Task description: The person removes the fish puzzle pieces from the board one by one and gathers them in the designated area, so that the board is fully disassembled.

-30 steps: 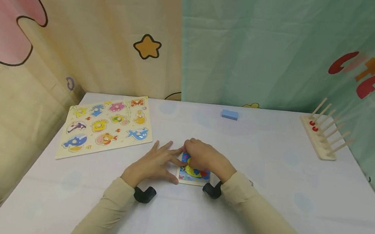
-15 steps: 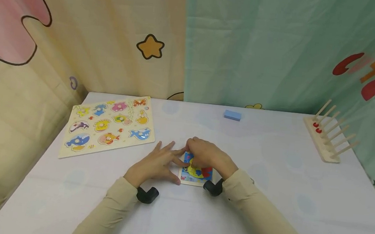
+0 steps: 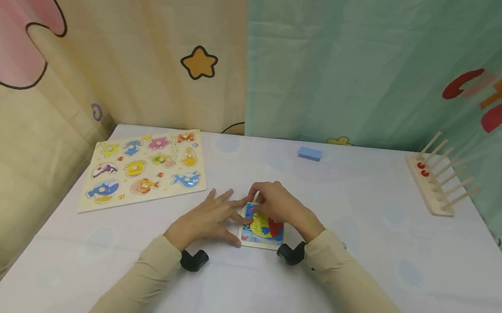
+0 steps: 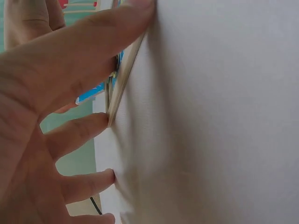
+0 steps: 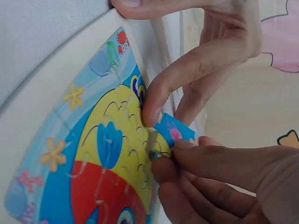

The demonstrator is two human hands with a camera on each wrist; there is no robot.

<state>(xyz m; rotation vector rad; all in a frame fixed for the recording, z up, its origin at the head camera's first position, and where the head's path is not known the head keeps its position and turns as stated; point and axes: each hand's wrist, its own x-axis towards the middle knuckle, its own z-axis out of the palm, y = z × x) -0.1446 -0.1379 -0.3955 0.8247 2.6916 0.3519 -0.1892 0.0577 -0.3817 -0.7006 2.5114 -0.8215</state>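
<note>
A small jigsaw puzzle (image 3: 262, 235) of a yellow and red fish on blue lies in its wooden frame on the table. Spread out at its left side, my left hand (image 3: 207, 219) has a thumb at the frame's near corner and a fingertip on the picture. In the left wrist view its fingers meet the frame's wooden edge (image 4: 125, 79). My right hand (image 3: 280, 203) is over the puzzle's far part. The right wrist view shows it pinching a blue and yellow puzzle piece (image 5: 172, 128), tilted up from the fish picture (image 5: 110, 144).
A pale peg puzzle board (image 3: 165, 185) with sea animals lies at the back left. A blue block (image 3: 310, 154) sits near the back edge. At the back right stands a wooden peg rack (image 3: 431, 188) with red beads. Curtains (image 3: 332, 83) hang behind the table.
My right hand has risen slightly and its fingers have opened out a little, showing more of the fish picture. The left hand stays in place on the puzzle.
</note>
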